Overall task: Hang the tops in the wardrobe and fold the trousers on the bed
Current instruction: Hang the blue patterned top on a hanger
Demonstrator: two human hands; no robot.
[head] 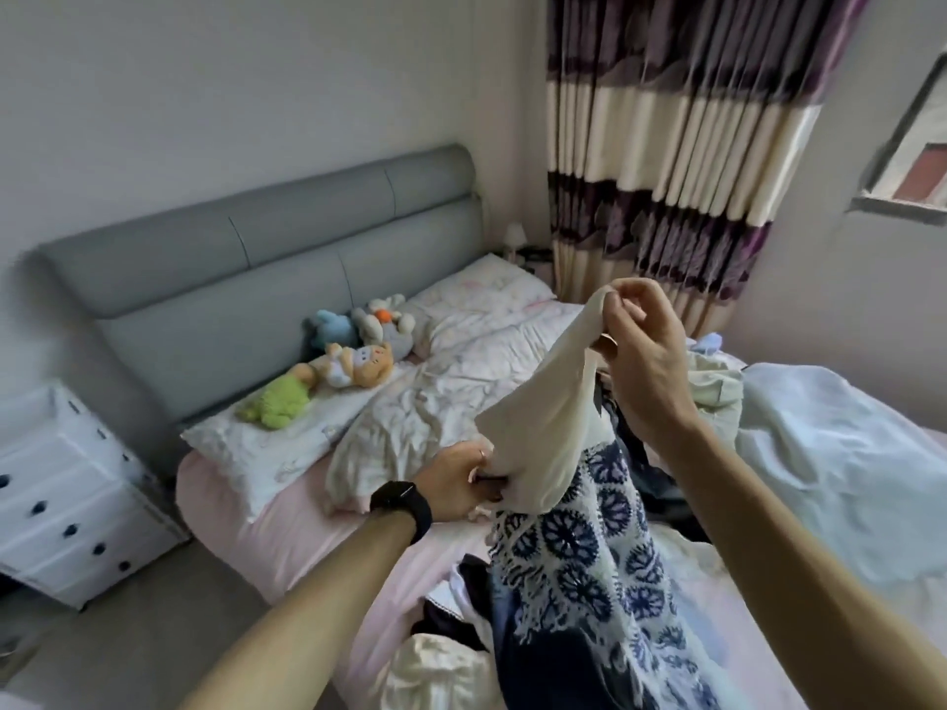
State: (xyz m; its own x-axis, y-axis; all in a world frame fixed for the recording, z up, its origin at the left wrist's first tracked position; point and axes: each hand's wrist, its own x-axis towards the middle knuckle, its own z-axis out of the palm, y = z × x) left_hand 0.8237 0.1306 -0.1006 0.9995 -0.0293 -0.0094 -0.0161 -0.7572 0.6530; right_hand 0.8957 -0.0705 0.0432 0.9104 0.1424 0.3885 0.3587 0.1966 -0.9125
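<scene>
I hold a garment up over the bed point(287, 535). Its upper part is plain cream cloth point(543, 422); its lower part is white with a dark blue floral print point(579, 561) and hangs down toward the mattress. My right hand point(635, 345) pinches the cream cloth's top edge, raised high. Lower down and to the left, my left hand point(456, 484), with a black watch on its wrist, grips the cream cloth's bottom edge. Beneath the garment lies a pile of clothes point(461, 653), cream and dark pieces mixed. No wardrobe is in view.
Several soft toys point(353, 361) lie on pillows against the grey headboard point(266, 269). A crumpled pale duvet point(461, 381) covers the bed's middle; a light blue blanket point(840, 468) lies right. A white drawer unit point(71, 494) stands left of the bed. A striped curtain point(676, 146) hangs behind.
</scene>
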